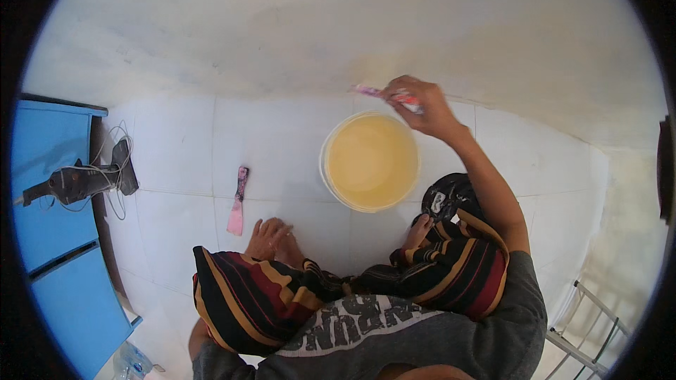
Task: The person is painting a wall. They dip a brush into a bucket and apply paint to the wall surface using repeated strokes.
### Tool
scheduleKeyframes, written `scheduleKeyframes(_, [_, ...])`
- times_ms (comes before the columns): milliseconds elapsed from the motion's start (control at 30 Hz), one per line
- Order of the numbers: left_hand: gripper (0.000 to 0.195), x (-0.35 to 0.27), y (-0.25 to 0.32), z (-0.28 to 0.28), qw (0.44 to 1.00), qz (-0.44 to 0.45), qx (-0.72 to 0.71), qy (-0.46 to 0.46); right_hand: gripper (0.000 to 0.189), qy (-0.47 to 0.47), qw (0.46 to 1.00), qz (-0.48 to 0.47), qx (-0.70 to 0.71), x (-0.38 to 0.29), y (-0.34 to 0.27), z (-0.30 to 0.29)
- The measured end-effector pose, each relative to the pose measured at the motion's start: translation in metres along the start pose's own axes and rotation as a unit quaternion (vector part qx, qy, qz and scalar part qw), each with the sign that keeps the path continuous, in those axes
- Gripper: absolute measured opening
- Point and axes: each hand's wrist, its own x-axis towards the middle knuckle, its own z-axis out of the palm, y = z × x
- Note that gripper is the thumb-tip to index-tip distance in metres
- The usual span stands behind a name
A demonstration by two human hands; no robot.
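Observation:
In my right hand [422, 103] is a slim scraper-like tool [367, 91], with red and white showing between my fingers. Motion blur hides its exact kind. Its pinkish end points left, close to the base of the plastered wall [317, 26], by a yellowish patch. Just below that hand stands a round plastic bucket [372, 161] of pale yellow liquid. What looks like my left hand [266, 237] is low beside my left foot, partly covered by my striped trouser leg; its grip is unclear. A putty knife [239, 203] with a pink-coated blade lies on the floor nearby.
White tiles [174, 158] cover the floor. A black corded power tool [79, 182] lies at the left by a blue cabinet [68, 290]. A black item [449, 195] with a white mark is beside my right foot. A metal frame [581, 338] stands lower right, a plastic bottle [129, 361] lower left.

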Motion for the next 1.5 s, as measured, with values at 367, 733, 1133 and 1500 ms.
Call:
scheduleKeyframes(367, [0.04,0.136,0.057,-0.108,0.792,-0.052,-0.608,-0.002,0.033,0.146,0.975,-0.081,-0.149,-0.018,-0.05,-0.017])
scheduleKeyframes(733, [0.025,0.133,0.07,-0.107,0.645,-0.109,-0.756,-0.021,0.022,0.149,0.985,-0.057,-0.07,-0.015,-0.02,-0.029])
scheduleKeyframes(1133, [0.039,0.078,0.042,-0.099,0.714,-0.139,-0.682,-0.073,0.032,-0.069,0.984,-0.039,-0.162,-0.056,0.071,0.049])
scheduleKeyframes(1500, [0.036,0.021,0.002,-0.035,0.733,-0.283,-0.613,-0.082,0.038,0.027,0.981,-0.066,-0.182,-0.06,0.047,0.032])
